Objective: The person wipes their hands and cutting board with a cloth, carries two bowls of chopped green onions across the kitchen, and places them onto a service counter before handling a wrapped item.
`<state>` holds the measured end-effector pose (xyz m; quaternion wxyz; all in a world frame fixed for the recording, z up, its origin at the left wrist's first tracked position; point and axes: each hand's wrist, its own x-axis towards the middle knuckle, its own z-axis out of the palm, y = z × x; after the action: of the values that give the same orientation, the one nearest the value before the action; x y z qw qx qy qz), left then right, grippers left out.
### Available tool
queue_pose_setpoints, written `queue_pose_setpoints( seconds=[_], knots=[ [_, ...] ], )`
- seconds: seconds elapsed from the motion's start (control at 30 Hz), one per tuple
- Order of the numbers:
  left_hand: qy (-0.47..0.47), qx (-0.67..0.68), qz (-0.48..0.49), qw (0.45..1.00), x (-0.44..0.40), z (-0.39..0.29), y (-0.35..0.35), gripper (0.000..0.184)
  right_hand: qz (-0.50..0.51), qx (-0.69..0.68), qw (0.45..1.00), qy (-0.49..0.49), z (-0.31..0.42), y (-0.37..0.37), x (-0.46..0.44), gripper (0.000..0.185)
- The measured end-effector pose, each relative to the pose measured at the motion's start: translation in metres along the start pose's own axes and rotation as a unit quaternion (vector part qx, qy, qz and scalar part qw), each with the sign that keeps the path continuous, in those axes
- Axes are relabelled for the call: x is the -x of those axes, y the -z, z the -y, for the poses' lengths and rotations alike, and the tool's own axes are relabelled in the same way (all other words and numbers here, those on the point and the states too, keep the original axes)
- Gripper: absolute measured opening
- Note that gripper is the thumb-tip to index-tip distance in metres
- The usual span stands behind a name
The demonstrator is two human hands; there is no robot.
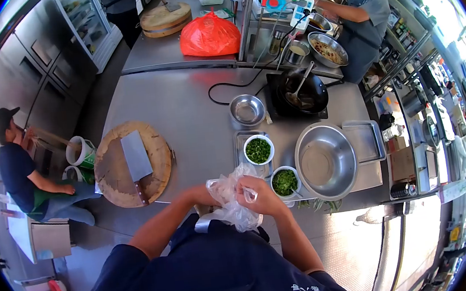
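Close to my body, in front of my chest, is a crumpled clear plastic bag [231, 194]. My right hand [260, 195] is closed on its right side, fingers curled into the film. My left hand [204, 196] is at the bag's left side; the bag covers its fingers, so their grip cannot be made out. Just beyond the hands, a white bowl of chopped greens [258, 151] sits on a metal tray [240, 157]. To the right of my right hand is a second bowl of chopped greens [285, 181] with a spoon in it.
A cleaver [136, 154] lies on a round chopping board [111, 184] at left. On the right are a large steel basin [325, 161], a wok [314, 92] with a ladle, and a small steel bowl [247, 110]. A red bag [210, 34] stands behind. Other people are left and back right.
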<state>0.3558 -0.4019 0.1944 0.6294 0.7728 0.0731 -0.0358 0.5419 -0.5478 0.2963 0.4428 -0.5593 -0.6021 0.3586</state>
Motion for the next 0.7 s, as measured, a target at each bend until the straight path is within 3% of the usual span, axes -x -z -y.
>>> queue_pose_setpoints(
  seconds=[0.03, 0.07, 0.17, 0.2, 0.27, 0.33, 0.4, 0.43, 0.63, 0.7],
  knots=[
    [0.028, -0.076, 0.017, 0.997, 0.002, 0.017, -0.001, 0.061, 0.002, -0.003, 1.000, 0.016, -0.001, -0.004, -0.004, 0.014],
    [0.010, -0.020, -0.028, 0.999, 0.006, 0.001, 0.001, 0.039, 0.002, -0.002, 1.000, 0.015, 0.002, -0.007, -0.009, 0.014],
    [0.035, -0.025, -0.009, 0.999, -0.002, 0.007, 0.011, 0.032, 0.021, -0.044, 0.998, -0.045, 0.008, -0.018, -0.019, 0.016],
    [0.025, -0.069, -0.041, 0.996, 0.001, 0.000, 0.016, 0.025, 0.033, -0.038, 0.996, -0.076, -0.001, -0.023, -0.019, 0.024],
    [0.023, -0.093, -0.070, 0.993, 0.005, 0.019, 0.025, 0.025, 0.048, -0.029, 0.992, -0.109, 0.002, -0.029, -0.026, 0.033],
    [0.022, -0.119, -0.100, 0.988, 0.014, 0.040, 0.036, 0.025, -0.013, -0.027, 0.987, -0.159, 0.024, -0.031, -0.038, 0.050],
    [0.080, -0.043, -0.210, 0.973, 0.032, 0.056, 0.044, 0.026, -0.056, -0.061, 0.975, -0.204, 0.026, -0.033, -0.040, 0.053],
    [0.082, -0.039, -0.209, 0.974, 0.041, 0.065, 0.051, 0.026, -0.100, -0.093, 0.960, -0.243, 0.025, -0.035, -0.040, 0.057],
    [0.141, -0.011, -0.263, 0.954, 0.095, 0.076, 0.074, 0.031, -0.214, -0.106, 0.934, -0.264, -0.029, -0.064, -0.032, 0.027],
    [0.153, -0.008, -0.349, 0.925, 0.109, 0.074, 0.072, 0.034, -0.258, -0.277, 0.868, -0.320, -0.031, -0.068, -0.030, 0.021]
  ],
)
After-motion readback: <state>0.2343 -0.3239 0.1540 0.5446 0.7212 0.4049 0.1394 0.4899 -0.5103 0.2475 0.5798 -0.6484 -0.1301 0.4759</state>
